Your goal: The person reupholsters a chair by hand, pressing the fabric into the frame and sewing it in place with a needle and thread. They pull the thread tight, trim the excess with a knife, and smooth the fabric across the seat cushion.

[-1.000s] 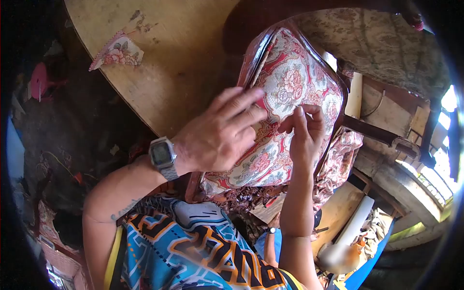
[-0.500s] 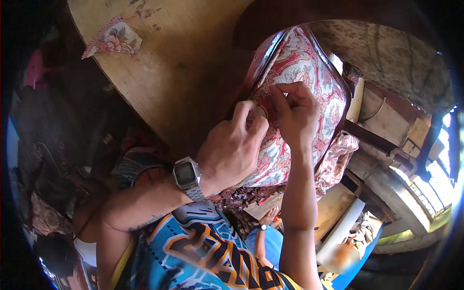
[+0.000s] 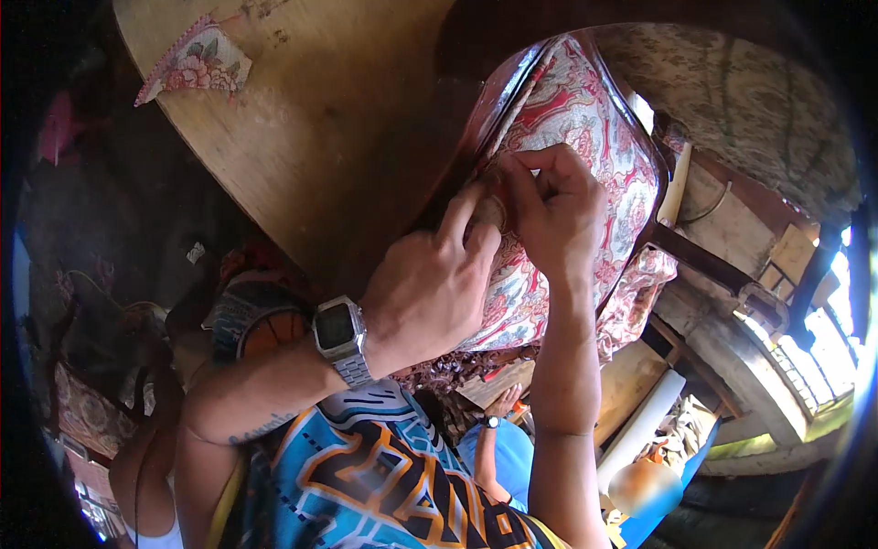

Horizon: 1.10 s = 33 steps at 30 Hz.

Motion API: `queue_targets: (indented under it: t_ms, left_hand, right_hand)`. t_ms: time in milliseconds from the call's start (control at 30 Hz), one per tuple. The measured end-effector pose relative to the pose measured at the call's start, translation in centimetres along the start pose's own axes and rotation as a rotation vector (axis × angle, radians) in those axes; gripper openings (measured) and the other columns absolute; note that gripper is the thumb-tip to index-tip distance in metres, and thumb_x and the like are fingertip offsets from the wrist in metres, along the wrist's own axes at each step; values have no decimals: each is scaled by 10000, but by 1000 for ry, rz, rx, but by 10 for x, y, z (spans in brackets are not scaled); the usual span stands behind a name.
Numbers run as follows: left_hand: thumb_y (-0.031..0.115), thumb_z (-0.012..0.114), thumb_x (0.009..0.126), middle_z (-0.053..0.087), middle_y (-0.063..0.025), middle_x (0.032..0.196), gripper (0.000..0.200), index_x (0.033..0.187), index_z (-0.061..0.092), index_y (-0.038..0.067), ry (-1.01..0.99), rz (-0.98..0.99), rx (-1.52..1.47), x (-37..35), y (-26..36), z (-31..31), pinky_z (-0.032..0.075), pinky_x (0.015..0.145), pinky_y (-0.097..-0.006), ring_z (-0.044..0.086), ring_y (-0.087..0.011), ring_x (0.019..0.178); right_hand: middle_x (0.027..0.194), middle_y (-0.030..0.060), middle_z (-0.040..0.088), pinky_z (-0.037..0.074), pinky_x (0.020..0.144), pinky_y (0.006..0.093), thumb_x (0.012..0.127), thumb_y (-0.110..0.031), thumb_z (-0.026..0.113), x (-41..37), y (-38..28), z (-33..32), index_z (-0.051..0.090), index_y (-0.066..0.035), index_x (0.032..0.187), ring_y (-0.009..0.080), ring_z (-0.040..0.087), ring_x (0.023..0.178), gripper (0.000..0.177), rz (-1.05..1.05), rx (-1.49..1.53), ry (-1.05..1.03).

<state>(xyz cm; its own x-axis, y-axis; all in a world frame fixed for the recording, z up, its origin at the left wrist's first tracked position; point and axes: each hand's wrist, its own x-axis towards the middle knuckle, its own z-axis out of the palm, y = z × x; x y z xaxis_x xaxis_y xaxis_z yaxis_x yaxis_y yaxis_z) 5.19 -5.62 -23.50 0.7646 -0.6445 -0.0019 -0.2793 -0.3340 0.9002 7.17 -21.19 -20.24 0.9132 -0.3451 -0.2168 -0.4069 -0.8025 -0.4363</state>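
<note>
A chair seat (image 3: 613,183) covered in red and cream floral fabric stands in front of me, its dark wooden frame (image 3: 471,133) running along the left side. My left hand (image 3: 430,284), with a metal watch on the wrist, curls at that left edge. Between its thumb and index finger shows a small round tan thing, possibly a roll of trim, partly hidden by the fingers. My right hand (image 3: 562,206) is just above the seat fabric, thumb and index finger pinched together close to the left fingertips. Whatever they pinch is too small to make out.
A wooden tabletop (image 3: 293,119) spreads at upper left, with a floral fabric scrap (image 3: 203,62) near its edge. More floral cloth (image 3: 631,297) hangs right of the seat. Another person's hand (image 3: 503,403) rests on a board below; a second person is at lower left.
The view has shifted slightly, moving the table and scrap up and left. My right fingers have come closer to the left ones at the seat's edge.
</note>
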Motion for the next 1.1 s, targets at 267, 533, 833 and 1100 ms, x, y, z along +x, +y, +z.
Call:
queue_targets:
  t_ms: [267,533,833,1100]
  left_hand:
    - [104,552,802,464,-309,1285,219,958,554,-49,25,41,156,0,8,2,538,662,-347,649,-281,640]
    - [125,529,829,480,-321,1282,241,994,573,-44,-24,48,289,-1,8,5,510,692,-342,647,-255,631]
    - [170,524,859,471,-319,1301,299,1069,577,-37,-105,31,365,1,10,6,499,714,-343,645,-245,634]
    - [177,526,861,473,-310,1305,296,1063,582,-32,-82,39,348,1,9,11,494,742,-349,657,-240,683]
  right_hand:
    - [631,129,627,453,508,309,816,-104,708,-2,0,4,653,-15,818,161,595,526,105,32,17,33]
    - [719,169,666,511,576,360,825,-100,681,-3,-1,6,640,-10,817,284,685,654,99,-13,-12,57]
    - [730,177,666,519,615,386,820,-130,676,-4,0,10,642,-23,817,340,676,685,112,32,-41,79]
    - [547,50,592,386,456,276,822,-133,697,6,3,4,671,-10,801,81,501,472,127,-115,-69,13]
